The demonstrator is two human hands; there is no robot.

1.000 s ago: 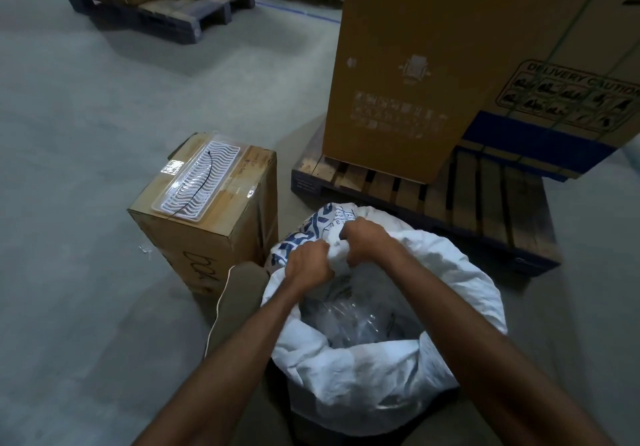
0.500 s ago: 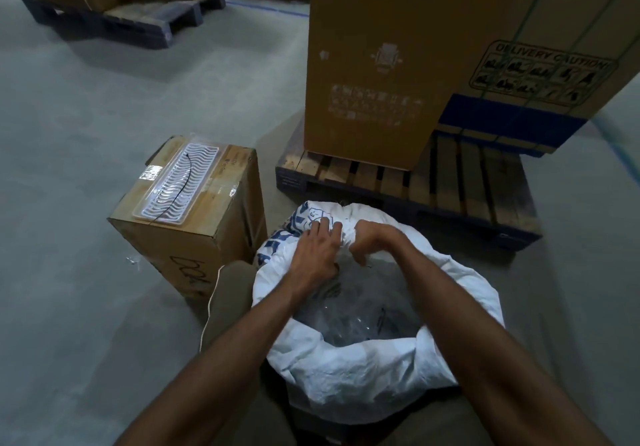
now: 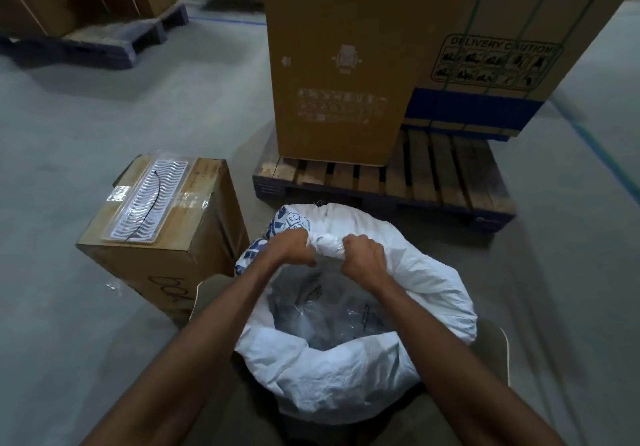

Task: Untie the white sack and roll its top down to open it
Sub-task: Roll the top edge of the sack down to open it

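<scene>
The white sack (image 3: 349, 373) stands on the floor right below me, its mouth wide and its top rolled into a thick rim. Blue print shows on its far left side. Clear plastic bags (image 3: 332, 314) fill the inside. My left hand (image 3: 289, 250) and my right hand (image 3: 362, 255) are both fists clenched on the far part of the rim, a short bunched stretch of white fabric between them. Both forearms reach over the sack's mouth.
A cardboard box (image 3: 162, 237) with a white ribbed plastic tray (image 3: 147, 199) on top stands just left of the sack. Behind the sack a wooden pallet (image 3: 433, 182) carries tall cartons (image 3: 346, 64). More loaded pallets stand far left. Grey concrete floor all around.
Half a second ago my left fingers lay spread on the rim; now both hands are closed fists on it, slightly further apart. The view has shifted a little.
</scene>
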